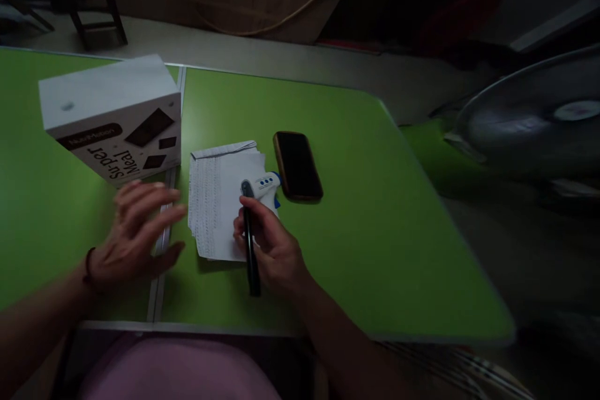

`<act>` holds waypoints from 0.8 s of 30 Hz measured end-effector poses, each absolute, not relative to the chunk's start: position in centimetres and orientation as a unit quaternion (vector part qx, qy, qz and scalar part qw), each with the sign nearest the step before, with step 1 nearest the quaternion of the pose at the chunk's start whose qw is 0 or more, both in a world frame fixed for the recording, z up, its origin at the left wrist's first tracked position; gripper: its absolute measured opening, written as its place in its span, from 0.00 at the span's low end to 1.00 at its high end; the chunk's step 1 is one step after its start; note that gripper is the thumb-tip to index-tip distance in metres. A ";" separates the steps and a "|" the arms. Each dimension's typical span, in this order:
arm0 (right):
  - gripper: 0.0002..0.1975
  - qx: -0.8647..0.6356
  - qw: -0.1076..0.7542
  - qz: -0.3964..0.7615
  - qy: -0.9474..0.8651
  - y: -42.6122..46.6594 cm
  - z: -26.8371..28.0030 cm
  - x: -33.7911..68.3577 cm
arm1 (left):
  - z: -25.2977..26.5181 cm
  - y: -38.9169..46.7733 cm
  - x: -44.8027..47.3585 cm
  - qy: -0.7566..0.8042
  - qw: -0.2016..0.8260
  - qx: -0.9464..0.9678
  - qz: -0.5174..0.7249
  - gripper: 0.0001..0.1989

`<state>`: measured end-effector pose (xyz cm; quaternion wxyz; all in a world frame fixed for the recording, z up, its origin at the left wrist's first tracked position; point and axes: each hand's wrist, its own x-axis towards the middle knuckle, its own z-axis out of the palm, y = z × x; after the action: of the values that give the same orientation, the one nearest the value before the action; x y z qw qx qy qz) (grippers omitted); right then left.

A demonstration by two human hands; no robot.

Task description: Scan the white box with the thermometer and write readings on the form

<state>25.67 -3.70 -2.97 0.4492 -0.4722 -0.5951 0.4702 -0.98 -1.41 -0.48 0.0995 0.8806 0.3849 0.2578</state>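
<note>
My right hand (270, 244) grips a black pen (250, 250), its tip end over a stack of white paper sheets (218, 200) on the green table (375, 212). A white and blue thermometer-like device (266, 185) lies on the paper just beyond my fingers. My left hand (135, 231) hovers open, fingers spread, left of the paper and just below a white box (115, 115) printed "Super meal". A dark band circles my left wrist.
A black phone in a brown case (297, 165) lies right of the paper. A fan (534, 119) stands off the table's right side. A seam (164, 244) splits the table between two panels. Dark floor and chair legs lie beyond.
</note>
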 end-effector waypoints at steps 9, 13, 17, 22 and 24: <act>0.14 -0.468 0.514 0.451 -0.560 -4.1 -3.0 24.9 | -1.4 -1.2 0.8 0.241 0.174 0.950 0.094 0.28; 0.08 -0.554 0.470 0.412 -0.550 -4.4 -3.5 24.2 | -1.3 -1.3 0.8 0.243 0.181 0.948 0.095 0.27; 0.03 -0.609 0.447 0.347 -0.556 -4.6 -3.9 23.5 | -1.3 -1.3 0.8 0.246 0.183 0.948 0.089 0.29; 0.05 -0.614 0.408 0.337 -0.586 -4.8 -3.4 23.4 | -1.5 -1.4 0.8 0.247 0.171 0.950 0.083 0.30; 0.07 -0.600 0.397 0.340 -0.605 -4.8 -3.2 23.5 | -1.5 -1.4 0.8 0.244 0.167 0.951 0.087 0.30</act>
<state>23.52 -4.81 -3.20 0.3975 -0.6003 -0.6051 0.3399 0.85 -1.36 -1.50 0.1666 0.9514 0.2441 0.0865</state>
